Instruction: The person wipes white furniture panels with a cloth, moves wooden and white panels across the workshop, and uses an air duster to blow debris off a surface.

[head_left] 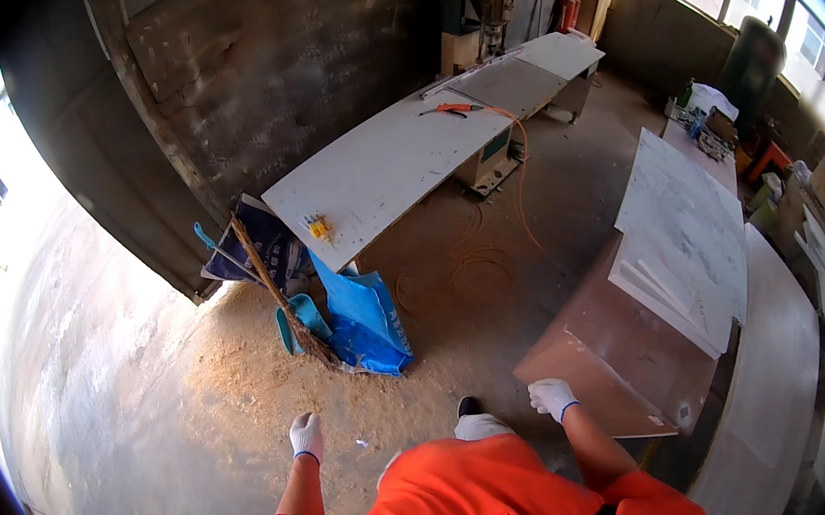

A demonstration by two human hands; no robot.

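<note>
My left hand (307,436), in a white knitted glove, hangs over the dusty floor with its fingers curled in and nothing in them. The broom (280,291), the light-blue dustpan (307,321) and a bright blue bag (364,318) stand ahead of it. My right hand (552,399), gloved alike, is loosely closed and holds nothing. It hangs beside the brown box-shaped stand (610,367), apart from it as far as I can see. White boards (681,229) lie on top of that stand.
A long white worktable (387,155) carries an orange air gun (452,108) and a small yellow item (317,227). An orange hose (523,191) trails from it to the floor. Sawdust (232,362) covers the ground near the broom. Long panels (765,361) lean at the right.
</note>
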